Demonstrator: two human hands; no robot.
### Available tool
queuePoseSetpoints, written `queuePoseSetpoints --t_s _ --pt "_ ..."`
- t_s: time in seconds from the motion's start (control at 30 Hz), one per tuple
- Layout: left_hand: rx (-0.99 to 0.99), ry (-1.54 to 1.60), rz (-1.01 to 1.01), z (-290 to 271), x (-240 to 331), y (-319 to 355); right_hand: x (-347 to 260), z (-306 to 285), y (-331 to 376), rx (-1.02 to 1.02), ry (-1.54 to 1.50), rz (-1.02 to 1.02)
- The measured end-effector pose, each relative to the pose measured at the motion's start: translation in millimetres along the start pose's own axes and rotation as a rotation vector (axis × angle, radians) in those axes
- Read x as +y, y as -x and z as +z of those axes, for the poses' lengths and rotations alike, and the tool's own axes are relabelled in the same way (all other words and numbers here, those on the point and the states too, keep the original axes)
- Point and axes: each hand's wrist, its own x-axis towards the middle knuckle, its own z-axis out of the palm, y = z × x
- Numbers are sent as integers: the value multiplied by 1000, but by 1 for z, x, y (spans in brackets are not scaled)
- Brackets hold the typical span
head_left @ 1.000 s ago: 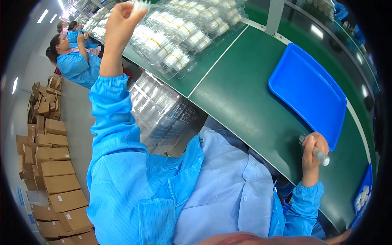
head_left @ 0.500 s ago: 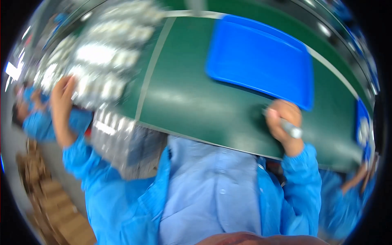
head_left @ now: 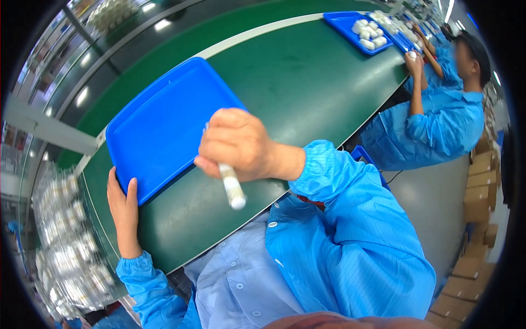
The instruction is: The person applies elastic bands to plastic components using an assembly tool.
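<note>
A shallow blue tray (head_left: 159, 123) lies on the green work table, with no contents showing in it. At its near left corner my left hand (head_left: 124, 211) grips the rim, thumb on one side and fingers on the other. My right hand (head_left: 235, 145) is closed in a fist over the tray's right part. Out of the fist's lower side sticks a whitish, pen-like stick (head_left: 232, 189) with a rounded white end. Its other end is mostly hidden by the fingers.
Clear plastic packs of white pieces (head_left: 66, 230) are stacked at the left. On the far right of the green table (head_left: 296, 71), another blue tray (head_left: 345, 23) holds white rolls. A co-worker (head_left: 438, 120) in blue handles white pieces there. Cardboard boxes (head_left: 474, 219) stand beyond.
The view has swung to the right. My left hand has left the plastic packs and now holds the tray's corner. My right hand, still around the stick, has come over the tray.
</note>
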Motion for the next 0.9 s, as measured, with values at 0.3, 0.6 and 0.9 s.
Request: queuePoseSetpoints --t_s 0.3,0.6,0.9 --pt "-87 578 -258 30 -33 9 225 -164 88 -216 859 312" --pt "-53 520 -194 31 -18 7 332 -295 157 -536 1474 1010" --pt "-18 1187 -414 41 52 -13 277 -258 157 -397 1249 861"
